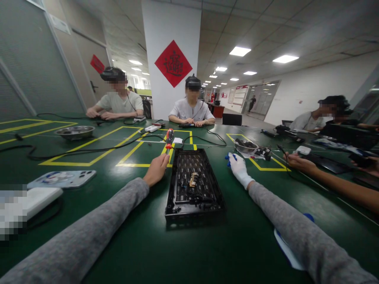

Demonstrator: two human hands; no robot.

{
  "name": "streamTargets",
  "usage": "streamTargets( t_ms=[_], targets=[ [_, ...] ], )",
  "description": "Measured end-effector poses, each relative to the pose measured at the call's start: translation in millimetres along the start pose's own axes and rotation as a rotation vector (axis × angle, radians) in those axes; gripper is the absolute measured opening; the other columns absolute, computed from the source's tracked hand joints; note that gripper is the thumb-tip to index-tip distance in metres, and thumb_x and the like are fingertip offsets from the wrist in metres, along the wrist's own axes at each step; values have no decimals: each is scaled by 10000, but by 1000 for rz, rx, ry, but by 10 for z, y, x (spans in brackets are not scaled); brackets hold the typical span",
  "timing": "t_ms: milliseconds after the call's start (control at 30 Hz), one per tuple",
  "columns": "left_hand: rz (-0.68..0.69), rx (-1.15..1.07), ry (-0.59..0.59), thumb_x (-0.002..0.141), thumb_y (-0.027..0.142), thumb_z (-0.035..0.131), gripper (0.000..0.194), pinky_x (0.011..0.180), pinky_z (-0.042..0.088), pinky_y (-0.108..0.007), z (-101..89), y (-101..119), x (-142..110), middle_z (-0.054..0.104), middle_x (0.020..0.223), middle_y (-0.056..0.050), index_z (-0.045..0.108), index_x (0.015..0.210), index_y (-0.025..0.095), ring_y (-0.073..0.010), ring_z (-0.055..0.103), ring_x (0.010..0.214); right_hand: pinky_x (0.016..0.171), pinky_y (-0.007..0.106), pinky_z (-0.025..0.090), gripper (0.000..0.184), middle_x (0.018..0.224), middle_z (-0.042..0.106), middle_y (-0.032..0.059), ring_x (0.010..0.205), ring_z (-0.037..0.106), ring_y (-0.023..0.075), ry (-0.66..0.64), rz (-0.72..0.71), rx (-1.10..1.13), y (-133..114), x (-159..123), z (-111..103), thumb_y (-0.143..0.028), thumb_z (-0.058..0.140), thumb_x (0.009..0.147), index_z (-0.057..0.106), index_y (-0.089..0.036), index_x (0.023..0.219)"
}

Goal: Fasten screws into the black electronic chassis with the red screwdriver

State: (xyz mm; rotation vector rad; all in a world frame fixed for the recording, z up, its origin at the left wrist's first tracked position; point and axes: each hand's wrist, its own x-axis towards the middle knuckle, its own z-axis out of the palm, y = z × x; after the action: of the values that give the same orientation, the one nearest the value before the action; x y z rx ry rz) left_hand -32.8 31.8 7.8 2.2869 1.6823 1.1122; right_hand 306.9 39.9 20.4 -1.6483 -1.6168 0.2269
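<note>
Workbench: we have a green table (133, 244) marked with yellow tape rectangles. A seated person (192, 108) faces us on the far side, wearing a headset, both hands on the table.

Next in size, the black case (194, 210), our main piece. It lies open side up, straight ahead of us and between our two hands, its long sides running away from us. Rows of dark rounded shapes show inside it.

Two metal bowls: one (75, 135) stands far off to the left; the other (246, 148), near our right hand and just beyond it, holds dark pieces.

A pale blue phone (78, 178) lies on the table to the left.

Our left hand (157, 169), bare, is closed round the shaft of a screwdriver (169, 138), beside the case's left edge; the red and black handle points up and away. Our right hand (240, 170), in a white glove with blue on the fingers, is right of the case, apart from it, fingers bent; we cannot tell whether it grips anything.

Smallest: a tan part (194, 179) inside the case, near the middle.
</note>
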Motion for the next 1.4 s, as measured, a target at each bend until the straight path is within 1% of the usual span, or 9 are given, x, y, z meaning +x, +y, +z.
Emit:
streamTargets(
  t_ms=[133, 233, 300, 400, 533, 667, 833, 1033, 1400],
  targets=[
    [112, -187, 22, 917, 354, 201, 360, 607, 346, -247, -26, 300, -6, 448, 548, 23, 372, 646, 191, -120, 447, 550, 704, 290, 436, 522, 790, 631, 75, 697, 557, 162, -63, -88, 82, -257, 22, 90, -533, 284, 835, 602, -131, 933],
    [159, -290, 14, 916, 363, 224, 340, 583, 342, -243, -17, 495, -26, 428, 510, 39, 379, 667, 190, -116, 437, 518, 795, 269, 430, 367, 941, 639, 17, 826, 565, 144, -260, -262, 184, -622, -48, 218, -445, 593, 698, 623, -211, 980],
    [187, -350, -29, 912, 368, 244, 328, 559, 336, -232, -11, 586, -31, 409, 498, 51, 385, 678, 187, -106, 419, 492, 856, 283, 415, 503, 1076, 599, 19, 935, 544, 148, -501, -397, 478, -869, -134, 332, -368, 653, 661, 548, -231, 1134],
    [237, -364, -92, 897, 377, 298, 326, 525, 304, -217, -11, 671, -32, 389, 514, 56, 379, 653, 177, -89, 384, 489, 793, 268, 447, 404, 915, 628, 7, 812, 566, 123, -644, -278, 835, -1151, -251, 478, -419, 593, 714, 578, -196, 1052],
    [296, -300, -141, 879, 392, 345, 353, 505, 268, -213, -11, 750, -50, 385, 529, 54, 399, 616, 162, -77, 358, 494, 564, 226, 446, 378, 653, 576, -8, 554, 511, 91, -442, 2, 970, -1332, -320, 547, -512, 528, 737, 572, -156, 858],
    [294, -211, -106, 883, 380, 324, 350, 580, 343, -229, 40, 693, -56, 481, 599, 26, 506, 680, 161, -107, 451, 580, 424, 207, 349, 374, 583, 500, -21, 421, 396, 64, -298, 49, 564, -1308, -195, 400, -510, 358, 832, 477, -162, 767],
    [63, -248, 126, 758, 273, 514, 372, 958, 344, -355, 272, 223, -16, 525, 1134, -88, 491, 1112, 161, -213, 470, 1076, 489, 227, 339, 291, 578, 497, -6, 478, 425, 92, -283, 30, 194, -882, 79, 98, -444, 470, 807, 463, -164, 726],
    [-196, -477, -35, 680, 102, 440, 538, 1020, 330, -379, 532, -145, 48, 510, 1241, -97, 445, 1217, 140, -216, 447, 1180, 585, 266, 353, 279, 751, 603, 144, 657, 544, 180, -342, 68, -172, -367, -16, 275, -375, 467, 824, 531, -111, 761],
    [-221, -424, -31, 679, 115, 426, 507, 1022, 329, -374, 507, -216, 117, 528, 1239, -75, 513, 1177, 152, -224, 459, 1161, 861, 351, 357, 436, 1032, 584, 171, 987, 524, 247, -374, -219, -391, -544, -40, 178, -433, 332, 874, 581, -117, 1043]
  ],
)
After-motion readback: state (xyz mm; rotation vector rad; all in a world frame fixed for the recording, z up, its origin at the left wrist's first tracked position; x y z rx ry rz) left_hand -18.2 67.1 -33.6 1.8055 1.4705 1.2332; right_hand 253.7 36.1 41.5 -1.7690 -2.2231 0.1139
